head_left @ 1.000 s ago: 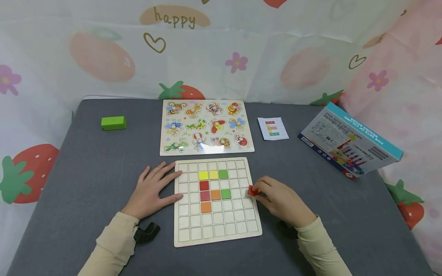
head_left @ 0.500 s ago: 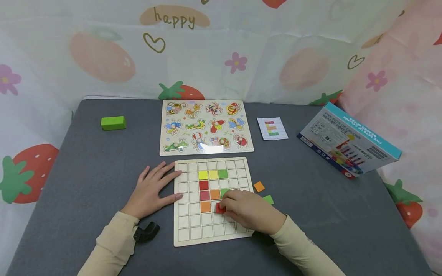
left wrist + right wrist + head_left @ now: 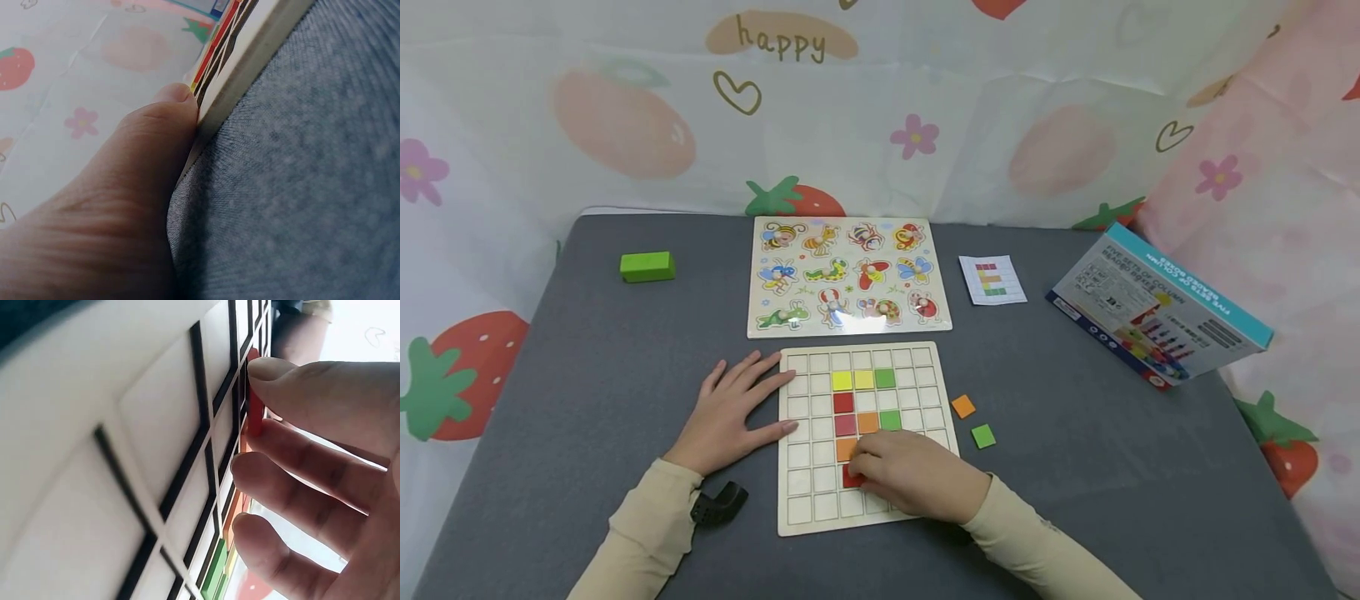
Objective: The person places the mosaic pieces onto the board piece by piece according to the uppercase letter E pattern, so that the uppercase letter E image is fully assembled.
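Note:
A pale wooden grid board [image 3: 797, 507] lies on the grey table. Seated in its cells are yellow tiles [image 3: 853, 380], green tiles [image 3: 885, 378], a red tile [image 3: 843, 403], a pinkish-red tile [image 3: 845, 425] and orange tiles [image 3: 867, 422]. My right hand [image 3: 917, 477] pinches another red tile [image 3: 255, 394] between thumb and finger. That tile is right at the cell below the lower orange tile, its far side hidden by my fingers in the head view. My left hand [image 3: 730, 412] lies spread at the board's left edge, thumb [image 3: 156, 125] and fingertips touching the rim.
Right of the board lie a loose orange tile [image 3: 963, 406] and a loose green tile [image 3: 982, 436]. Behind it are an insect picture puzzle [image 3: 850, 325], a pattern card [image 3: 992, 280] and a cardboard box [image 3: 1157, 308]. A green block [image 3: 647, 267] stands at the back left.
My right hand has carried the red tile from the board's right edge leftward and nearer, over the lower grid, uncovering the loose orange and green tiles. The left hand stays put.

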Motion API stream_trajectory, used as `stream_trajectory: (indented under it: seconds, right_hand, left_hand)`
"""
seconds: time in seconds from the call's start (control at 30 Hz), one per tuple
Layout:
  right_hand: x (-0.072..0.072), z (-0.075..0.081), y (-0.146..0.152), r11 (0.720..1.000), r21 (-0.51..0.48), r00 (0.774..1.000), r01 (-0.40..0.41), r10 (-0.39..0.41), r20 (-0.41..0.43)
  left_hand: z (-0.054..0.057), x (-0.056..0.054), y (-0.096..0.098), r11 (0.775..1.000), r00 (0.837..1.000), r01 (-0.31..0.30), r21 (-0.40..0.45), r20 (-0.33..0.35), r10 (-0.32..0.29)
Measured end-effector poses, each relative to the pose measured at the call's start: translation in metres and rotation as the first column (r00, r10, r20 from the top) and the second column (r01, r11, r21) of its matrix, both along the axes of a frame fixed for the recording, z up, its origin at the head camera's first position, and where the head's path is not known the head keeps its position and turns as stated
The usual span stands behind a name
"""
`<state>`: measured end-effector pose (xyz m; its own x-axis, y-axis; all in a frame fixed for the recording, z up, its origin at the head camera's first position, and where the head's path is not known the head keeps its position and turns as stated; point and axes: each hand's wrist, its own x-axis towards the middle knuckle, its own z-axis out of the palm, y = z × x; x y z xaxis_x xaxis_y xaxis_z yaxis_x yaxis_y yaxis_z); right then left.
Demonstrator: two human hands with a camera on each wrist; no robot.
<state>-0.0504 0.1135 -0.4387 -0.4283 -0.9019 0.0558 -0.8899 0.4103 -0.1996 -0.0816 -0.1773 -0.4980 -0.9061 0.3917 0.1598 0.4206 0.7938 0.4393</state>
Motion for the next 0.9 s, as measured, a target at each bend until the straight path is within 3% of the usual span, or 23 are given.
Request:
stream_trajectory:
  seconds: [0.67, 0.9]
  right_hand:
    - [0.003, 0.0, -0.01, 0.999, 0.049, 0.999, 0.006, -0.004, -0.045]
    - [-0.002, 0.007, 0.006, 0.997, 0.038, 0.998, 0.063, -0.064, 0.011]
  left_hand:
    - [0.0, -0.001, -0.001, 1.0, 1.0, 0.004, 0.005, -0.014, -0.004]
    - [0.001, 0.001, 0.0, 1.0, 1.0, 0.007, 0.016, -0.016, -0.007]
